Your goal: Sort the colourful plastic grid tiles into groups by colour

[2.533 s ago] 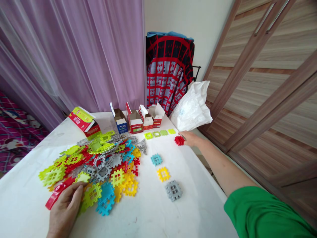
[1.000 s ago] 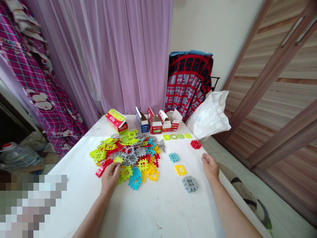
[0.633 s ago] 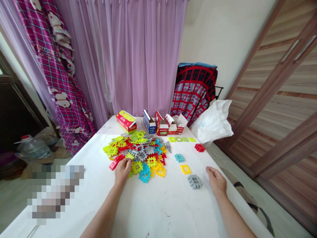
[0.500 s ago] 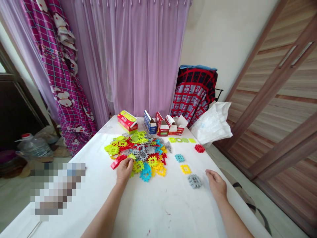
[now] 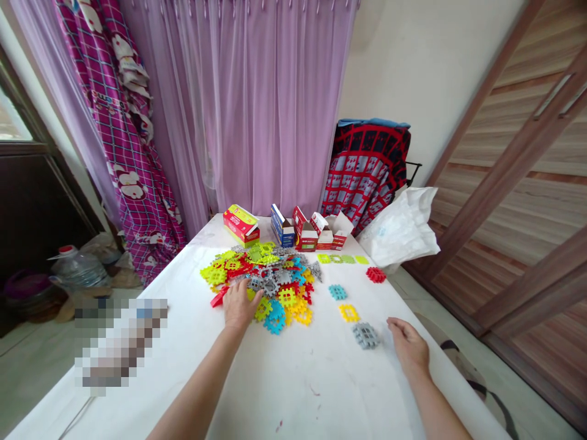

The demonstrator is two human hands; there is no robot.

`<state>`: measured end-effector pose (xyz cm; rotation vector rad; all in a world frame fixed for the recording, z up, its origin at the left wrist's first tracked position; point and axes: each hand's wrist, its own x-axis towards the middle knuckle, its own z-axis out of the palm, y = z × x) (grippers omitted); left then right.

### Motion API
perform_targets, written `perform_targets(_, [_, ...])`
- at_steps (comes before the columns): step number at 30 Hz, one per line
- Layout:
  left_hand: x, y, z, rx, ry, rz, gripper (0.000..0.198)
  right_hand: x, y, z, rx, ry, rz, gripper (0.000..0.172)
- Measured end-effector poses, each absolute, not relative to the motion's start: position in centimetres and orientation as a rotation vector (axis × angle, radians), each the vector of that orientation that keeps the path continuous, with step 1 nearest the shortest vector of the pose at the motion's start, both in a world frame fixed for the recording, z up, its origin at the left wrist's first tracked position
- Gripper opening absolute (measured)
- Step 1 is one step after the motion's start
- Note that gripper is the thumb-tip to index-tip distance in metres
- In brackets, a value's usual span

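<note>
A mixed pile of plastic interlocking tiles [image 5: 275, 296] in green, red, grey, blue and yellow lies on the table. My left hand [image 5: 239, 304] rests over its near left side, fingers spread and thumb apart, touching tiles. It covers part of a long red piece [image 5: 219, 297]. To the right, my right hand [image 5: 410, 343] lies on the table with its fingers curled together; nothing shows in it. Just left of it sits a stack of grey tiles [image 5: 365, 335]. Beyond are a yellow tile [image 5: 349, 313], a blue tile [image 5: 337, 292] and red tiles [image 5: 376, 275].
A row of green tiles [image 5: 342, 259] lies near the right edge of the white table [image 5: 293, 379]. Behind the pile stand a red-and-yellow box [image 5: 241, 226], a blue box [image 5: 282, 229] and opened red boxes [image 5: 306, 235]. A white bag [image 5: 398, 229] leans at the back right corner.
My left hand has opened from a closed pose and reached forward onto the pile, over part of the red piece. My right hand stays beside the grey tiles. The whole view has shifted slightly.
</note>
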<state>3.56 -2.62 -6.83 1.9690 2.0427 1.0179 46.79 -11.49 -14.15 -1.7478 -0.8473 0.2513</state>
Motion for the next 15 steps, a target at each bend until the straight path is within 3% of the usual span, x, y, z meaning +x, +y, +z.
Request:
perform_targets(4, [4.2,-1.2,-5.4,1.947,2.081,0.870,0.047,46.7,-11.4,-14.3,-1.730,-0.825,0.289,0.041])
perform_targets(10, [3.2,-0.7,-3.6,1.748,1.996,0.922,0.018,46.8,-11.3,-14.7,-1.720,-0.834,0.294,0.041])
perform_targets(15, [2.7,-2.0,-2.9,1.404,1.720,1.124,0.028,46.7,-11.4,-14.8,-1.706,-0.848,0.280,0.039])
